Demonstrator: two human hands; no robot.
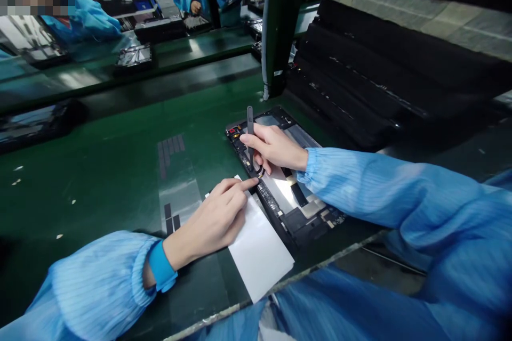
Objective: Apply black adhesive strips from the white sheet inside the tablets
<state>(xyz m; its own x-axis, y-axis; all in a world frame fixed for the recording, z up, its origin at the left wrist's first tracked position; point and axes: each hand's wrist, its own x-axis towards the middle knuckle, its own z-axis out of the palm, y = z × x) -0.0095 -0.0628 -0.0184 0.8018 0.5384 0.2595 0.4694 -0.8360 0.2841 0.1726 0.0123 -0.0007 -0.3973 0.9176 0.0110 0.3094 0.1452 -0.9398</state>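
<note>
An opened tablet lies on the green bench, its circuit boards and silvery inner parts exposed. My right hand is over it, closed around black tweezers held nearly upright with the tips down near the tablet's left edge. My left hand holds nothing; its index finger stretches out to touch that same edge, close to a small cable by the tweezers, while the other fingers curl loosely. Under the left hand, white paper lies along the tablet's left side. What the tweezer tips grip is too small to tell.
Left of the paper lies a clear sheet with black strips. Stacked black trays rise at the right, beside a dark green post. A line carrying devices runs behind. Across it, co-workers in blue sleeves handle devices.
</note>
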